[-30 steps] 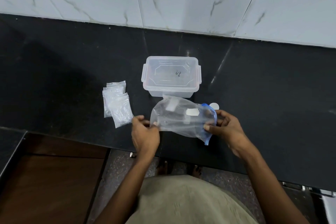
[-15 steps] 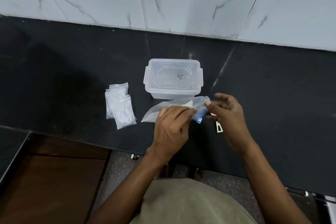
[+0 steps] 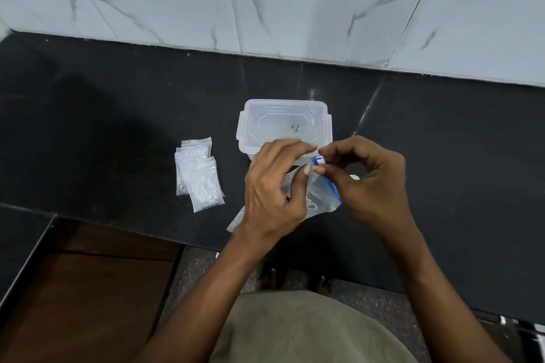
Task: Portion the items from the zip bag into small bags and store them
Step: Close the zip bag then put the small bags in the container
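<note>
1. Zip bag (image 3: 320, 200) first: a second ago it lay stretched sideways between the two hands; now both hands have met at its blue closure (image 3: 320, 161), and its body hangs below them over the front edge of the black counter (image 3: 118, 127). I take it the opening is just starting, so nothing has been portioned yet.
2. Inside that bag I can make out a few pale pieces, one ring-shaped; what they are I cannot tell.
3. Behind the hands sits a clear plastic box (image 3: 284, 124) with its clip lid on. It looks empty, apart from a dark scribble on the lid.
4. Off to the left lies a little heap of small bags (image 3: 198, 174), overlapping; whether anything is in them I cannot say.
5. Left hand (image 3: 272, 188) pinches the bag's top with thumb and fingertips, just left of the closure.
6. Right hand (image 3: 367, 180) pinches the blue closure end, fingers curled.
7. One small white bit (image 3: 354, 177) shows on the counter beside the right hand.
</note>
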A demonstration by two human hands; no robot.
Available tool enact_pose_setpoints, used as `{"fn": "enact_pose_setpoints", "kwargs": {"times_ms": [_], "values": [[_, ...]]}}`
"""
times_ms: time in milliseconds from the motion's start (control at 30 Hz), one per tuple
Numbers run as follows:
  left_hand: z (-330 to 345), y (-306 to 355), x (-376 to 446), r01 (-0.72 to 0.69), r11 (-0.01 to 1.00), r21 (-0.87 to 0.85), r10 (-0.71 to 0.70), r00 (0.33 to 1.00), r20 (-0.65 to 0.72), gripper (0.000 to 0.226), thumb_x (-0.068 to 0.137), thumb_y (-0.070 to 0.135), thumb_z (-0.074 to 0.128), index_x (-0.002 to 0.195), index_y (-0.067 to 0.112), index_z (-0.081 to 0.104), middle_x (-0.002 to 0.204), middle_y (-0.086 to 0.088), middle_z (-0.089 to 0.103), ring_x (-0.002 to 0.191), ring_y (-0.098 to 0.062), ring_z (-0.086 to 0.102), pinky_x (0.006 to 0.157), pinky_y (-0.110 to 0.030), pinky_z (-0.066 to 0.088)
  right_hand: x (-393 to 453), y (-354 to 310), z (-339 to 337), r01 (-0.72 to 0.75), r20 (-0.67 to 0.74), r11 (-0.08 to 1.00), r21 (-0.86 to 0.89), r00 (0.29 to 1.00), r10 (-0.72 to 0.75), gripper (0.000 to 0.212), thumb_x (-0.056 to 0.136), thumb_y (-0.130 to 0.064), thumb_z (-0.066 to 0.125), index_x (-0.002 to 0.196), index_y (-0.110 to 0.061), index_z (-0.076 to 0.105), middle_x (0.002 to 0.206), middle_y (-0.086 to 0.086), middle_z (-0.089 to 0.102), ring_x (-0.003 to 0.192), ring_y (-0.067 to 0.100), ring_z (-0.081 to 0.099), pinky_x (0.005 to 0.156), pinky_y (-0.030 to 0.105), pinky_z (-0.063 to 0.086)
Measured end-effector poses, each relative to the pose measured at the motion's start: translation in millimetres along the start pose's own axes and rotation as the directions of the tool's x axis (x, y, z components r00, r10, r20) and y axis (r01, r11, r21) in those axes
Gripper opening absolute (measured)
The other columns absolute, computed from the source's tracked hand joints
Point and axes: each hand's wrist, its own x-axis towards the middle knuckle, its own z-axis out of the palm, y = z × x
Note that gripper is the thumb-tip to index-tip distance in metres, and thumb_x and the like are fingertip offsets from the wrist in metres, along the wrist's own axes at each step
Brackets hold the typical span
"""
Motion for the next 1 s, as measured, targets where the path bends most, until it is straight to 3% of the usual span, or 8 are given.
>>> {"fn": "enact_pose_setpoints", "kwargs": {"times_ms": [100, 267, 367, 500, 633, 767, 867, 1000], "values": [[-2.0, -1.1, 5.0, 0.027, 0.992, -0.127, -0.028, 1.0, -0.008, 0.006, 0.084, -0.001, 0.078, 0.09, 0.0, 0.077, 0.09, -0.008, 0.071, 0.083, -0.021, 0.068, 0.069, -0.038, 0.056, 0.9, -2.0, 1.3, -0.023, 0.006, 1.0, 0.017, 1.0, 0.022, 0.019, 0.073, 0.001, 0.087, 0.088, -0.004, 0.076, 0.082, -0.001, 0.074, 0.073, 0.01, 0.07, 0.072, 0.017, 0.053], [0.6, -4.7, 8.4, 0.259, 0.91, -0.324, -0.251, 0.966, 0.067, 0.004, 0.078, -0.006, 0.078, 0.077, -0.003, 0.076, 0.077, -0.009, 0.073, 0.07, -0.02, 0.07, 0.064, -0.037, 0.058, 4.6, 0.6, -1.2, -0.033, 0.06, 0.999, 0.001, 0.998, 0.033, 0.026, 0.069, 0.009, 0.087, 0.087, -0.008, 0.078, 0.081, -0.003, 0.074, 0.073, 0.008, 0.071, 0.071, 0.017, 0.054], [-1.2, -11.1, 8.5, 0.249, 0.924, -0.289, -0.229, 0.968, 0.102, 0.009, 0.08, -0.007, 0.073, 0.074, -0.002, 0.072, 0.073, -0.004, 0.069, 0.067, -0.016, 0.065, 0.065, -0.028, 0.054, 6.2, 2.4, -0.7, -0.044, 0.12, 0.999, -0.005, 0.992, 0.044, 0.02, 0.069, 0.004, 0.089, 0.083, -0.007, 0.08, 0.079, 0.0, 0.074, 0.07, 0.014, 0.07, 0.068, 0.022, 0.056], [-0.8, -12.4, 6.3, 0.133, 0.982, -0.138, -0.121, 0.988, 0.093, 0.015, 0.084, -0.01, 0.068, 0.074, 0.0, 0.066, 0.073, -0.002, 0.063, 0.068, -0.017, 0.059, 0.064, -0.03, 0.05, 7.7, 5.5, 1.7, -0.039, 0.137, 0.999, -0.018, 0.99, 0.041, 0.017, 0.07, 0.003, 0.089, 0.081, -0.006, 0.079, 0.078, 0.0, 0.074, 0.07, 0.01, 0.069, 0.068, 0.018, 0.053], [-4.1, -12.2, 4.6, 0.118, 0.988, -0.099, -0.116, 0.993, 0.027, 0.015, 0.084, -0.012, 0.062, 0.075, 0.0, 0.063, 0.075, 0.0, 0.061, 0.071, -0.014, 0.057, 0.064, -0.029, 0.048, 7.6, 11.0, 0.1, -0.035, 0.164, 0.997, -0.075, 0.985, 0.047, 0.021, 0.069, 0.007, 0.087, 0.08, -0.008, 0.078, 0.078, -0.003, 0.072, 0.069, 0.01, 0.067, 0.067, 0.018, 0.053], [-21.4, -19.7, 11.8, 0.208, 0.97, -0.129, -0.217, 0.974, -0.06, 0.015, 0.089, -0.008, 0.055, 0.081, 0.004, 0.06, 0.078, 0.006, 0.057, 0.072, -0.005, 0.052, 0.066, -0.021, 0.042, 6.1, 27.0, -13.1, -0.049, 0.144, 0.987, -0.152, 0.987, 0.071, 0.021, 0.067, 0.007, 0.088, 0.078, -0.007, 0.077, 0.075, 0.001, 0.07, 0.066, 0.009, 0.063, 0.065, 0.019, 0.05], [-28.4, -29.9, 10.2, 0.285, 0.948, -0.141, -0.299, 0.95, -0.092, 0.019, 0.094, -0.005, 0.052, 0.085, 0.011, 0.057, 0.078, 0.007, 0.055, 0.07, -0.006, 0.049, 0.064, -0.024, 0.041, 6.1, 33.1, -22.7, -0.082, 0.151, 0.977, -0.195, 0.982, 0.112, 0.02, 0.068, 0.005, 0.089, 0.078, -0.009, 0.078, 0.076, -0.003, 0.068, 0.069, 0.006, 0.062, 0.068, 0.01, 0.045], [-26.6, -37.8, 5.4, 0.44, 0.849, -0.293, -0.474, 0.879, -0.054, 0.018, 0.1, 0.003, 0.048, 0.088, 0.015, 0.055, 0.074, 0.001, 0.049, 0.063, -0.01, 0.039, 0.058, -0.031, 0.036, 9.7, 33.4, -30.5, -0.146, 0.191, 0.971, -0.19, 0.965, 0.182, 0.019, 0.071, -0.002, 0.088, 0.077, -0.015, 0.075, 0.084, -0.007, 0.064, 0.077, 0.009, 0.061, 0.072, 0.015, 0.046]]}}
